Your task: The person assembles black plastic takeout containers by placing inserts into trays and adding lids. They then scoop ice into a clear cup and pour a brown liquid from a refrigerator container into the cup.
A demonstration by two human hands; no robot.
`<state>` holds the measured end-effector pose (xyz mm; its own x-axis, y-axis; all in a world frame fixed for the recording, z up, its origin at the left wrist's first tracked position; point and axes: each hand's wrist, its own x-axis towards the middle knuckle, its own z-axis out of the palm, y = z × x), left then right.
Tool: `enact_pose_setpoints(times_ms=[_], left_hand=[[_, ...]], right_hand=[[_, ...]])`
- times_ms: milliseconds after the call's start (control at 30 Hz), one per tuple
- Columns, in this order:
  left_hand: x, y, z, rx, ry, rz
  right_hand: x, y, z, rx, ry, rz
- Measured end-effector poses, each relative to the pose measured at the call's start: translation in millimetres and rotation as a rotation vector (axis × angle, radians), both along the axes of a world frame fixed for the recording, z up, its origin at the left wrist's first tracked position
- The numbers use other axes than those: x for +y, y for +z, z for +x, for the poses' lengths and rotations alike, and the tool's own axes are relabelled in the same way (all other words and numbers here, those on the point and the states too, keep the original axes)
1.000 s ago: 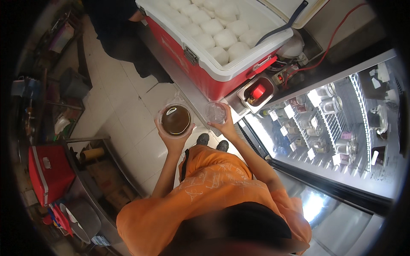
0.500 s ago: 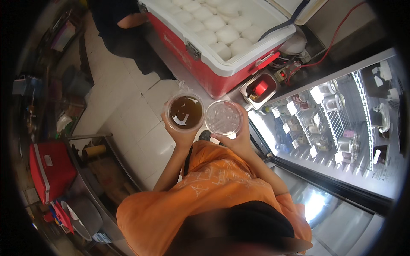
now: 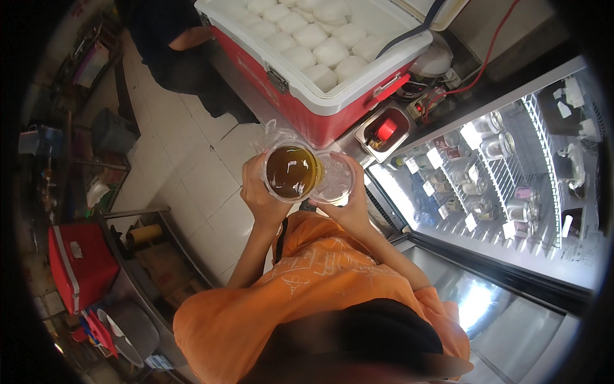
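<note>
My left hand (image 3: 258,195) is wrapped round a clear cup of amber-brown liquid (image 3: 291,173). The cup leans to the right, its rim overlapping that of a second clear cup (image 3: 340,178), which looks filled with ice. My right hand (image 3: 355,203) is closed round this ice cup. At the overlap the liquid shows yellower; whether any passes between the cups I cannot tell. Crumpled clear plastic (image 3: 276,133) shows just beyond the left cup.
Ahead, a red-and-white cooler (image 3: 332,118) stands open, full of white rounded lumps. Beside it sits a metal container (image 3: 366,136) with a red object. A lit fridge (image 3: 505,173) with jars is at right. Another person (image 3: 173,57) is at far left; a red box (image 3: 80,262) stands at left.
The liquid cup has moved right and tilted toward the ice cup, so the two now overlap. The view has shifted slightly.
</note>
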<state>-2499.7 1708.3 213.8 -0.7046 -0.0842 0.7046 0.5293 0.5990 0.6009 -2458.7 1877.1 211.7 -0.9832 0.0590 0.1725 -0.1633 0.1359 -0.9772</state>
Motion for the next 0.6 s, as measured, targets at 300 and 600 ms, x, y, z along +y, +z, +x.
enact_pose_setpoints(times_ms=[300, 600], left_hand=[[3.5, 15.2, -6.6, 0.042, -0.017, -0.085], [5.4, 24.2, -10.0, 0.079, -0.042, -0.121]], right_hand=[[1.3, -2.0, -3.0, 0.008, -0.002, -0.024], [-0.4, -8.8, -3.5, 0.004, -0.031, -0.067]])
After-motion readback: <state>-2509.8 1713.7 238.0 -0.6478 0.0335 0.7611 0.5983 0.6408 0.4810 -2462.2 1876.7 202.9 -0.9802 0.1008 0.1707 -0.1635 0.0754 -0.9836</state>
